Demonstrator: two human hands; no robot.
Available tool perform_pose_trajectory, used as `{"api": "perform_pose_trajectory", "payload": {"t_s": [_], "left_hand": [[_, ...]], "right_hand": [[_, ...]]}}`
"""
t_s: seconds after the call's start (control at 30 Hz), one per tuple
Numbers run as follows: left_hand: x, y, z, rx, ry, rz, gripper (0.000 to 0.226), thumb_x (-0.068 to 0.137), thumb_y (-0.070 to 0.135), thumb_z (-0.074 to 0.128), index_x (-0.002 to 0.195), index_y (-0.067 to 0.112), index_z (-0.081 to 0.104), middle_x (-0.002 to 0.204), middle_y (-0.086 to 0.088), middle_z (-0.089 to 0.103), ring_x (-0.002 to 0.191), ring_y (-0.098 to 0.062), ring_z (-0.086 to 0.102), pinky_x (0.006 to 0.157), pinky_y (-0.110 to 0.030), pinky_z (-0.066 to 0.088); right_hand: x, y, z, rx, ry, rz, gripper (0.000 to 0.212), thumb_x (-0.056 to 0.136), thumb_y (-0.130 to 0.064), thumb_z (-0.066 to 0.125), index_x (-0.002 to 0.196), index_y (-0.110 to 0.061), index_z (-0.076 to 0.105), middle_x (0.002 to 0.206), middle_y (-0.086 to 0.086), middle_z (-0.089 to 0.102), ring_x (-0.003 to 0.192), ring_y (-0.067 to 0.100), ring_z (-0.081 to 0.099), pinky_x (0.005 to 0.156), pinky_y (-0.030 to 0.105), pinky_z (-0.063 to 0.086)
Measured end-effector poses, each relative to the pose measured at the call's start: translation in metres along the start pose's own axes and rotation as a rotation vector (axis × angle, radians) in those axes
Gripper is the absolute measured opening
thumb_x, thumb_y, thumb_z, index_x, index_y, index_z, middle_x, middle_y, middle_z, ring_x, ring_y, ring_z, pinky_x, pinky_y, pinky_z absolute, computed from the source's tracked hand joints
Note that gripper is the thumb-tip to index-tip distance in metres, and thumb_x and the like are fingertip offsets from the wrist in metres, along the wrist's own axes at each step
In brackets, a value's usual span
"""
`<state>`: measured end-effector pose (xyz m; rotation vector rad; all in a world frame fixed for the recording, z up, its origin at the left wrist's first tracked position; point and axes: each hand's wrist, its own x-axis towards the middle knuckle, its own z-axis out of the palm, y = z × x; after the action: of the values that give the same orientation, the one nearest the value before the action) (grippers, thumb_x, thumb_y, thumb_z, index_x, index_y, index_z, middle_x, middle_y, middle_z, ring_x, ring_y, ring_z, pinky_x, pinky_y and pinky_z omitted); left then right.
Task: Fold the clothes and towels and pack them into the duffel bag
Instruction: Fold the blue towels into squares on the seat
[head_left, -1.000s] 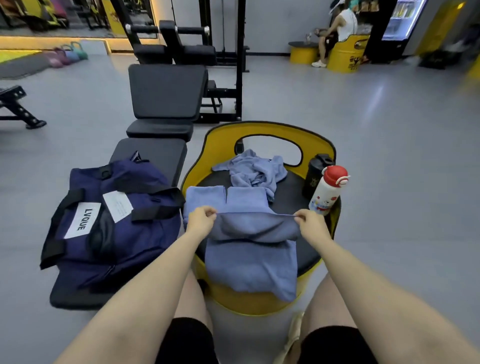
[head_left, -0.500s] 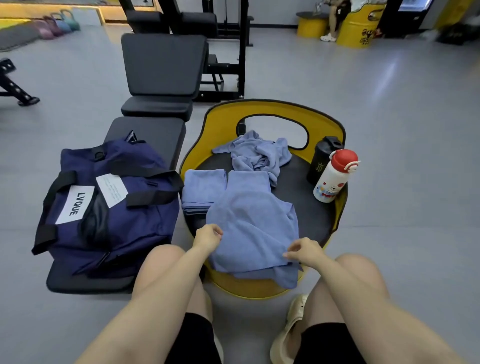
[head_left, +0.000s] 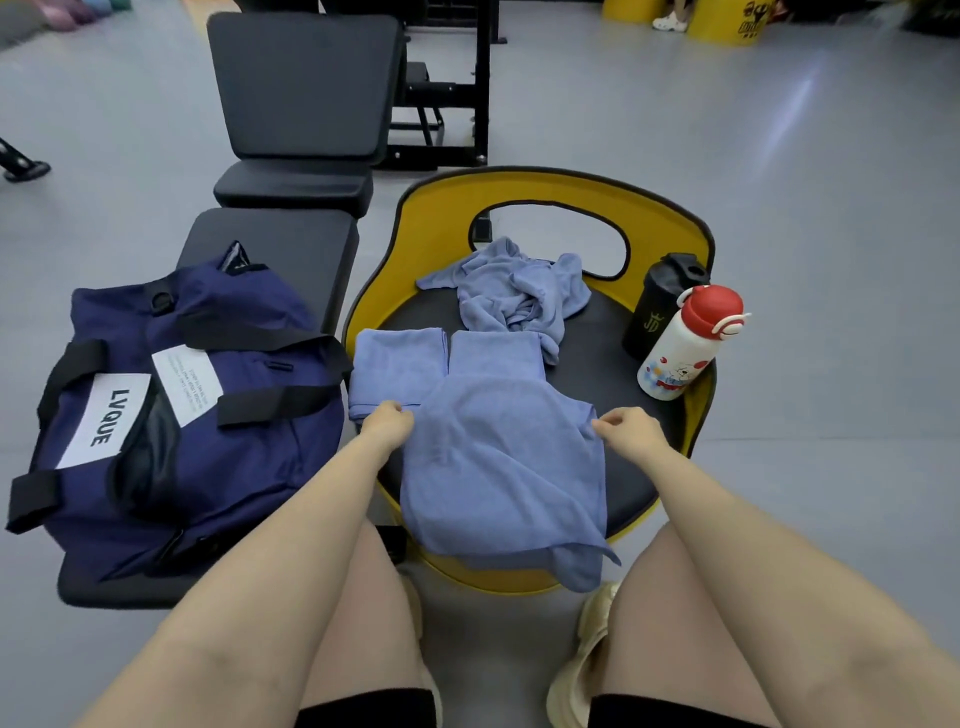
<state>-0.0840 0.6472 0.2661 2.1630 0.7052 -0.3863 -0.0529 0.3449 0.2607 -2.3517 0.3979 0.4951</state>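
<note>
**Holding the towel by its two side edges**

Sitting at 9 o'clock is the biggest thing, the dark blue duffel bag (head_left: 176, 415), lying on a black bench (head_left: 270, 244). It looks zipped shut on top, though I cannot tell for sure. At 12 o'clock is the round yellow seat (head_left: 550, 197) with its black pad. On that pad lies the open towel (head_left: 498, 462), spread flat, with its long way running from 12 to 6 o'clock. Its near end hangs off the front edge of the seat.

The left hand (head_left: 387, 423) is at the towel's 9 o'clock edge, fingers curled and pinching the cloth. The right hand (head_left: 626, 426) is at the 3 o'clock edge and seems to pinch it too. Both hands are just as near, one on each side.

I think the next move is to fold the hanging end up toward 12 o'clock. There is little room there: two folded towels (head_left: 400, 369) lie side by side, touching the far edge, and a crumpled cloth (head_left: 514, 291) sits behind them. At 2 o'clock stand a black bottle (head_left: 660, 306) and a white bottle with a red cap (head_left: 685, 348), close enough to knock over
</note>
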Motion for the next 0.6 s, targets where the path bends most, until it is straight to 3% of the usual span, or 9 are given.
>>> {"api": "perform_pose_trajectory", "payload": {"t_s": [0.07,0.13,0.2,0.23,0.37,0.43,0.5,0.57,0.6], "left_hand": [[0.006,0.000,0.007,-0.052,-0.060,-0.002,0.020,0.098,0.018,0.037,0.090,0.008,0.052,0.088,-0.009,0.052,0.088,-0.024,0.045,0.074,-0.027,0.032],[0.012,0.000,0.014,-0.097,-0.087,-0.008,0.022,0.096,0.019,0.039,0.088,0.010,0.058,0.090,-0.008,0.057,0.090,-0.025,0.051,0.078,-0.031,0.039],[0.017,0.000,0.019,-0.176,-0.093,-0.056,0.028,0.094,0.017,0.042,0.075,0.009,0.061,0.087,-0.008,0.063,0.092,-0.028,0.059,0.084,-0.036,0.047],[0.018,0.001,0.021,-0.224,-0.107,-0.094,0.031,0.094,0.015,0.042,0.070,0.009,0.062,0.083,-0.006,0.065,0.090,-0.027,0.061,0.082,-0.034,0.050],[0.012,0.008,0.029,-0.332,-0.169,-0.207,0.025,0.097,0.012,0.048,0.074,0.005,0.055,0.079,-0.006,0.060,0.063,-0.013,0.056,0.045,-0.018,0.046],[0.011,0.006,0.030,-0.384,-0.188,-0.245,0.011,0.095,0.012,0.054,0.092,0.002,0.055,0.086,-0.009,0.060,0.065,-0.016,0.058,0.046,-0.021,0.050],[0.012,0.002,0.030,-0.419,-0.215,-0.287,0.022,0.093,0.014,0.059,0.107,-0.001,0.054,0.091,-0.013,0.062,0.071,-0.022,0.061,0.060,-0.030,0.053],[0.011,0.002,0.030,-0.452,-0.245,-0.332,0.022,0.092,0.015,0.060,0.106,-0.001,0.054,0.085,-0.013,0.061,0.073,-0.024,0.061,0.058,-0.032,0.054],[0.009,0.003,0.030,-0.454,-0.247,-0.350,0.019,0.093,0.017,0.059,0.102,0.000,0.054,0.084,-0.012,0.059,0.076,-0.023,0.060,0.056,-0.031,0.053]], "right_hand": [[0.010,-0.002,0.003,0.018,-0.002,0.025,0.027,0.094,-0.023,0.050,0.105,0.000,0.063,0.109,0.023,0.064,0.081,0.027,0.057,0.077,0.041,0.050],[0.017,-0.001,0.010,0.100,-0.006,0.063,0.029,0.096,-0.022,0.048,0.121,-0.012,0.058,0.119,0.015,0.061,0.096,0.026,0.059,0.085,0.036,0.051],[0.024,0.001,0.020,0.205,-0.033,0.099,0.038,0.096,-0.021,0.046,0.133,-0.017,0.049,0.130,0.008,0.053,0.108,0.029,0.057,0.090,0.040,0.051],[0.026,0.000,0.023,0.239,-0.056,0.107,0.041,0.095,-0.020,0.046,0.136,-0.018,0.047,0.130,0.007,0.051,0.108,0.029,0.056,0.089,0.040,0.052],[0.031,-0.008,0.032,0.360,-0.112,0.134,0.038,0.093,-0.017,0.046,0.131,-0.019,0.050,0.109,0.005,0.050,0.089,0.024,0.050,0.073,0.034,0.048],[0.034,-0.008,0.034,0.429,-0.112,0.169,0.025,0.092,-0.013,0.049,0.114,-0.021,0.055,0.099,0.007,0.051,0.081,0.021,0.048,0.066,0.030,0.042],[0.038,-0.007,0.035,0.466,-0.070,0.205,0.008,0.086,-0.004,0.053,0.089,-0.011,0.058,0.082,0.008,0.046,0.068,0.017,0.043,0.060,0.025,0.037],[0.043,-0.003,0.037,0.516,-0.014,0.226,0.020,0.082,0.003,0.057,0.098,0.014,0.062,0.076,0.014,0.046,0.074,0.017,0.046,0.063,0.028,0.041],[0.044,-0.002,0.037,0.563,0.015,0.234,0.029,0.081,0.005,0.058,0.107,0.019,0.057,0.077,0.021,0.053,0.082,0.018,0.053,0.074,0.032,0.049]]}}
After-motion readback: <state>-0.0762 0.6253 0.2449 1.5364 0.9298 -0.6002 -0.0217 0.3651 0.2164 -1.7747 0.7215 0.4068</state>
